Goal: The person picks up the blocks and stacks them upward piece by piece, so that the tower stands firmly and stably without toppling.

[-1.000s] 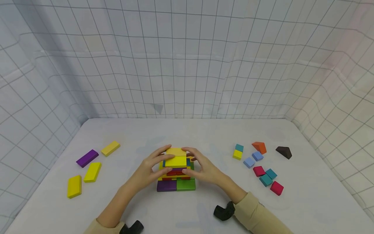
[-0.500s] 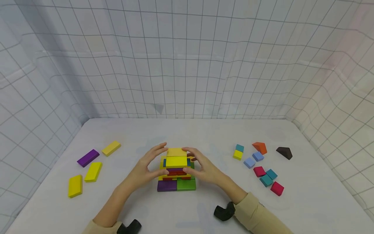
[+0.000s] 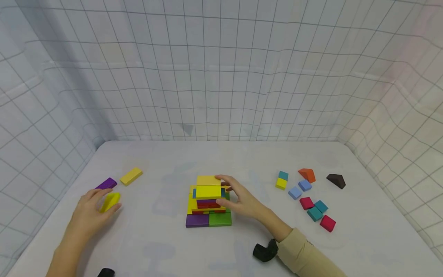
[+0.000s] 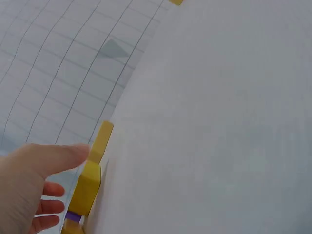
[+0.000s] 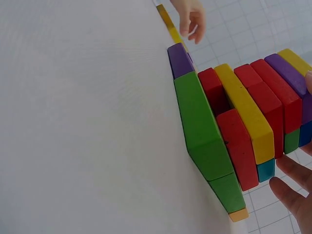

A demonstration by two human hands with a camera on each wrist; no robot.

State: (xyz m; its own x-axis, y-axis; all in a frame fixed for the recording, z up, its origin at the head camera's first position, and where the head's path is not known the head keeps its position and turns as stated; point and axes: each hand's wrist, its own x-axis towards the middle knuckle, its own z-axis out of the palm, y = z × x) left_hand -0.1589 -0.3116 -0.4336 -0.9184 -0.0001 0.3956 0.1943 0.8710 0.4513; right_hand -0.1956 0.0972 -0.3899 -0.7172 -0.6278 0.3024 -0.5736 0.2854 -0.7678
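A tower of coloured blocks (image 3: pixel 209 200) stands mid-table, purple and green at its base and two yellow slabs on top; the right wrist view shows its stacked layers (image 5: pixel 229 131) from the side. My right hand (image 3: pixel 238 196) rests against the tower's right side, fingers straight and touching the top yellow slab. My left hand (image 3: pixel 90 209) is far out to the left, with thumb and fingers curled round a loose yellow block (image 3: pixel 112 200). In the left wrist view the thumb lies on that yellow block (image 4: pixel 87 187).
A purple block (image 3: pixel 107 182) and another yellow block (image 3: pixel 131 176) lie beside the left hand. Several small blocks (image 3: pixel 313 209), an orange wedge (image 3: pixel 307 174) and a brown wedge (image 3: pixel 335 180) sit at the right. Gridded cloth walls surround the table.
My left hand has let go of the tower and swung left onto the loose yellow block. The right hand has stayed on the tower.
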